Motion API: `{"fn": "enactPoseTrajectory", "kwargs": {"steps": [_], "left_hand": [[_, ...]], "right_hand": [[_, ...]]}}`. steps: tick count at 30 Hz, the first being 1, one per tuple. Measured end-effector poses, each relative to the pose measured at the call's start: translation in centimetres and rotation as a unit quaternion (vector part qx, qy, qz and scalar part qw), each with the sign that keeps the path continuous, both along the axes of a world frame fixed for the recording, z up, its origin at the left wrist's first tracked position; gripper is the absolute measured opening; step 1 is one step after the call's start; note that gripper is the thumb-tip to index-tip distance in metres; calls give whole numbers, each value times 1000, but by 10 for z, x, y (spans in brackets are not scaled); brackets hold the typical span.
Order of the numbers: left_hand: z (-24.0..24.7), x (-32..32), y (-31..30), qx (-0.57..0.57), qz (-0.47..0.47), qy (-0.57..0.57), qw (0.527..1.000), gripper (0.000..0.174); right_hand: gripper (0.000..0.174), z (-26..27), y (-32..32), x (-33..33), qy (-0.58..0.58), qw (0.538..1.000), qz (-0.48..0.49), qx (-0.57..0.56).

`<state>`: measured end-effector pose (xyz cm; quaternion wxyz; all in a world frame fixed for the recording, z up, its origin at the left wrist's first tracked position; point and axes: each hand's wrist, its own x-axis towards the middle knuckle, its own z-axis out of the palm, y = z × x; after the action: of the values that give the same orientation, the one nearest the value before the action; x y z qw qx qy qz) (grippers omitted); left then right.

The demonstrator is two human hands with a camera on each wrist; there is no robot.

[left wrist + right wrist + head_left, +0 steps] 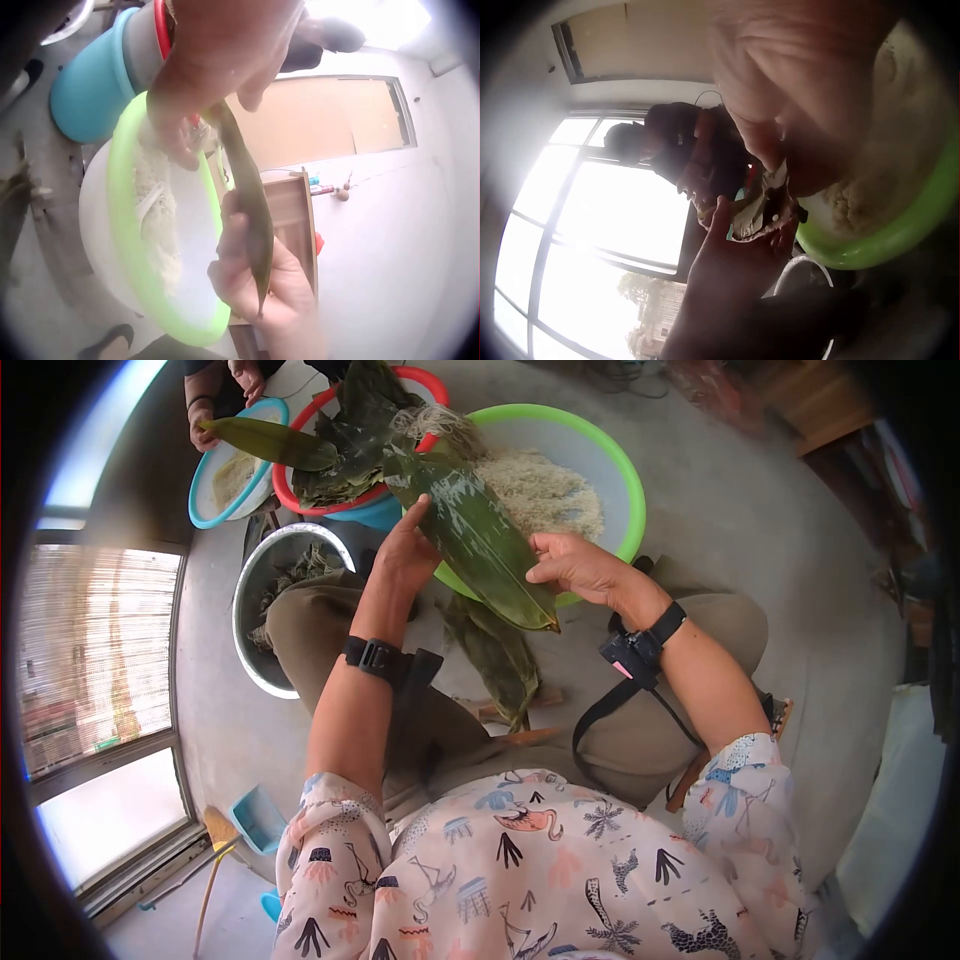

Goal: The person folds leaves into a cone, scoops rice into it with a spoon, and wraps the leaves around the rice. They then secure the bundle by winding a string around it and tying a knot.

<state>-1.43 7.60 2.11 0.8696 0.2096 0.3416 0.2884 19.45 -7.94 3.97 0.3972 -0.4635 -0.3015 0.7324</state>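
A broad, wet green leaf (465,530) is stretched slantwise between both hands above the lap in the head view. My left hand (408,552) grips its left edge, thumb on top and the other fingers beneath. My right hand (585,568) pinches the opposite edge near the pointed lower end. The left wrist view shows the leaf (251,202) edge-on, with the right hand (262,285) around its lower part. Behind the leaf stands a green-rimmed basin (632,470) with white rice (545,495).
A red-rimmed basin (435,385) holds more leaves and a bundle of strings (440,428). Another person's hand (203,430) holds a leaf (270,442) over a blue-rimmed basin (197,495). A metal basin (243,610) stands left; leaves (495,655) hang between the knees.
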Motion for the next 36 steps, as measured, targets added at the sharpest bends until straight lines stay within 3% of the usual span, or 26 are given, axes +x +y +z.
{"fn": "enactPoseTrajectory", "kwargs": {"steps": [2, 6, 9, 12, 14, 19, 22, 28, 34, 36], "left_hand": [[-19, -12, 18, -38, 7, 27, 999, 33], [-25, -8, 16, 27, -12, 12, 999, 23], [-14, 5, 6, 64, -37, 23, 997, 23], [6, 18, -11, 86, -74, 26, 993, 25], [12, 26, -17, 98, -98, 17, 990, 26], [35, 30, -25, 168, -160, 102, 967, 25], [34, 29, -17, 207, -163, 99, 960, 27], [20, 33, -15, 181, -146, 21, 972, 25], [10, 37, -11, 188, -103, -26, 976, 25], [13, 36, -12, 192, -93, -15, 977, 25]], "right_hand": [[35, -7, 5, -4, -52, 998, 40, -23], [34, -18, 0, 6, -83, 994, 70, -22], [35, -11, 4, 8, -109, 993, 40, -35], [37, -5, 14, 10, -85, 995, -37, 28], [35, -3, 25, 11, -23, 988, -138, 65], [33, 0, 39, 16, 56, 977, -183, 98], [33, 6, 41, 14, 48, 976, -179, 112], [33, -2, 45, 12, 52, 971, -182, 149], [28, -4, 41, 9, 25, 978, -174, 114], [25, -5, 38, 7, -15, 986, -160, 48]]}}
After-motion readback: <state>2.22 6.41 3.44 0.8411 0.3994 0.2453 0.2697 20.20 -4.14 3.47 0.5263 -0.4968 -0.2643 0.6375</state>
